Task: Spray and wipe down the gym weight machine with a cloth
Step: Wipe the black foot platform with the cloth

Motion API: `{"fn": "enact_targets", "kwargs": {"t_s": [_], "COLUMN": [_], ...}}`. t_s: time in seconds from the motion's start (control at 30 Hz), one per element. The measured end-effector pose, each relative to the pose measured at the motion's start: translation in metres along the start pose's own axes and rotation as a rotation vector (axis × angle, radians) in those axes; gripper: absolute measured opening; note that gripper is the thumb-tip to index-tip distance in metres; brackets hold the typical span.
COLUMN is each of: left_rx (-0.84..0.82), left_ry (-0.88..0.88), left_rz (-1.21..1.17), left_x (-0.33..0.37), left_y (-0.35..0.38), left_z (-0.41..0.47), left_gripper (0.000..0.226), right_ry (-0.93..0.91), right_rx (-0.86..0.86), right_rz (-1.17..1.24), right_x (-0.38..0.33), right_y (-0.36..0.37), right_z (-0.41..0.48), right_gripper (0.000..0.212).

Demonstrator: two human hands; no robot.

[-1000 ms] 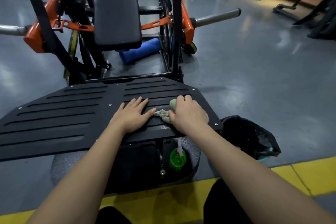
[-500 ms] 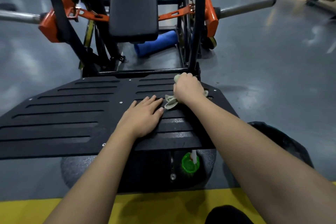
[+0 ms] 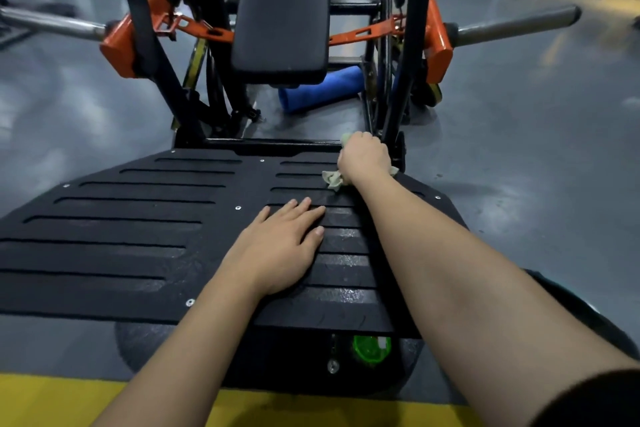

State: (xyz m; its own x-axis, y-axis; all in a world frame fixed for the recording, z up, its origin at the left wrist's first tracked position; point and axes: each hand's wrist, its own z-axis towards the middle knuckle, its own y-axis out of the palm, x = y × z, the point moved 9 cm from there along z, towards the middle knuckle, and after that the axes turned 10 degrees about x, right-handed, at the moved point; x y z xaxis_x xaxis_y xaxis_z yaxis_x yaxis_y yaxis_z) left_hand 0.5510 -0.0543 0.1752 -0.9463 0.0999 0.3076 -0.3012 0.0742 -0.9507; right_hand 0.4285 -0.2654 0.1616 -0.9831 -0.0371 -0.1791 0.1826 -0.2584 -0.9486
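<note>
The weight machine's black ribbed foot platform point(image 3: 131, 229) fills the lower middle, with a black back pad point(image 3: 282, 17) and orange frame point(image 3: 117, 45) behind it. My right hand point(image 3: 363, 158) grips a crumpled pale green cloth point(image 3: 333, 178) and presses it on the platform's far right corner, beside a black upright post point(image 3: 405, 80). Flat on the platform near its middle lies my left hand point(image 3: 282, 246), fingers straight, holding nothing. A green-capped spray bottle point(image 3: 370, 348) stands on the floor under the platform's near edge, mostly hidden.
A blue foam roller point(image 3: 322, 90) lies on the grey floor behind the platform. Steel weight horns point(image 3: 516, 26) stick out left and right. A yellow floor stripe point(image 3: 52, 402) runs along the bottom. A black bag point(image 3: 588, 315) sits partly behind my right arm.
My right hand has pushed the cloth away from me, from beside the left hand to the platform's far right corner. The view has moved closer. The left hand stays flat.
</note>
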Motion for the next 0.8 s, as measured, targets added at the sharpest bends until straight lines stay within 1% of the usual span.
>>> {"fn": "enact_targets", "kwargs": {"t_s": [0.17, 0.3, 0.4, 0.5, 0.6, 0.73, 0.8], "left_rx": [0.014, 0.018, 0.014, 0.014, 0.006, 0.003, 0.006], "left_ry": [-0.008, -0.009, -0.011, -0.016, -0.017, -0.01, -0.005], "left_rz": [0.0, -0.006, -0.013, -0.003, -0.01, -0.005, -0.003], "left_x": [0.001, 0.001, 0.001, 0.003, 0.003, 0.002, 0.004], "left_y": [-0.001, -0.002, -0.003, -0.004, -0.003, -0.001, -0.003], "left_z": [-0.001, -0.001, -0.002, -0.002, -0.002, -0.001, -0.003], "left_gripper": [0.053, 0.052, 0.052, 0.052, 0.052, 0.052, 0.053], "right_ry": [-0.029, -0.085, -0.099, -0.112, -0.165, -0.229, -0.238], "right_rx": [0.054, -0.033, -0.076, -0.084, -0.131, -0.143, -0.141], "right_rz": [-0.035, -0.113, -0.143, -0.223, -0.284, -0.276, -0.251], "right_x": [-0.002, -0.008, -0.005, -0.001, -0.008, -0.004, 0.006], "right_y": [0.01, 0.019, 0.018, 0.011, -0.006, -0.04, -0.059], "right_z": [0.023, 0.031, 0.029, 0.015, -0.007, -0.046, -0.074], "right_gripper": [0.036, 0.036, 0.043, 0.05, 0.047, 0.041, 0.047]}}
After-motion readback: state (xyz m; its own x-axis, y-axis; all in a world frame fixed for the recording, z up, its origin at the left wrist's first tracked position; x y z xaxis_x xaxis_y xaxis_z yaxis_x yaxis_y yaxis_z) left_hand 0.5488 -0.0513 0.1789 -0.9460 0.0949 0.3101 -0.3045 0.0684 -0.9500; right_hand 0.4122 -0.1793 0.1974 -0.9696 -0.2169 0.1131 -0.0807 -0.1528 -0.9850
